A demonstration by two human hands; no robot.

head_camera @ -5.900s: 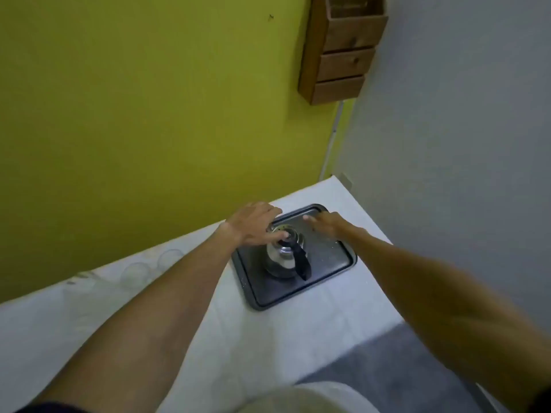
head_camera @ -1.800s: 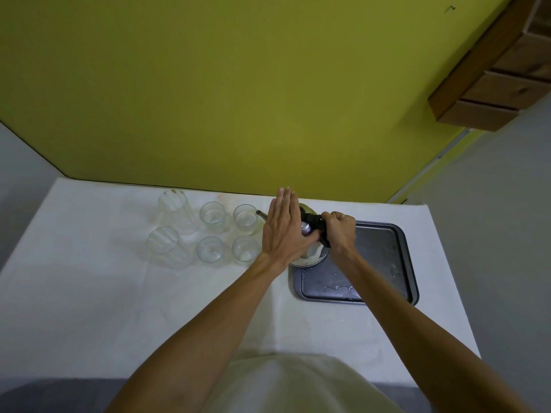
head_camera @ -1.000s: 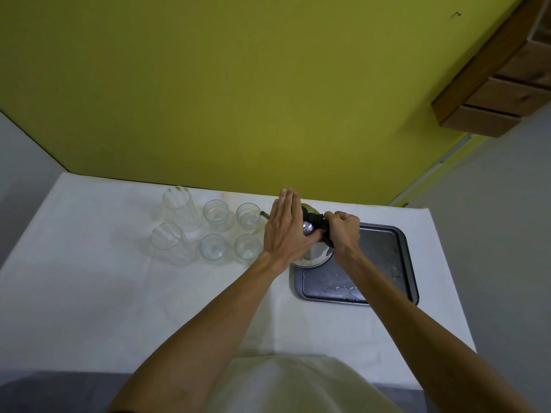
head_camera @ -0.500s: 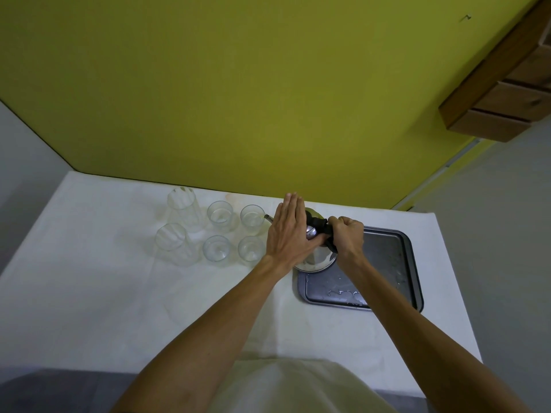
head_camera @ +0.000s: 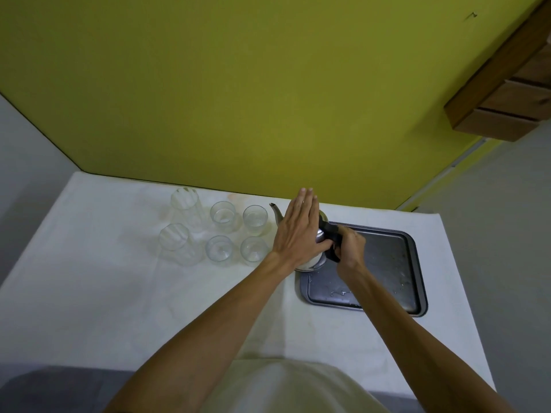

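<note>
A steel kettle [head_camera: 311,261] with a black handle [head_camera: 329,238] is held tilted at the left end of a dark tray [head_camera: 399,275], its thin spout [head_camera: 275,213] pointing left toward the glasses. My right hand [head_camera: 350,248] grips the black handle. My left hand [head_camera: 299,231] lies flat with straight fingers on the kettle's lid and covers most of the body. Just left of the spout stands a short glass [head_camera: 255,219] holding some water, with another short glass [head_camera: 253,248] in front of it.
Further short glasses [head_camera: 222,216] [head_camera: 219,250] and two taller tumblers [head_camera: 185,204] [head_camera: 174,242] stand in two rows on the white table [head_camera: 89,293]. A yellow wall rises behind. A wooden drawer unit [head_camera: 507,108] hangs at the upper right. The tray holds water drops.
Since the first frame the kettle has moved from the tray's middle to its left end, spout toward the glasses. Over the last second the hands and kettle barely moved; the view shifted slightly.
</note>
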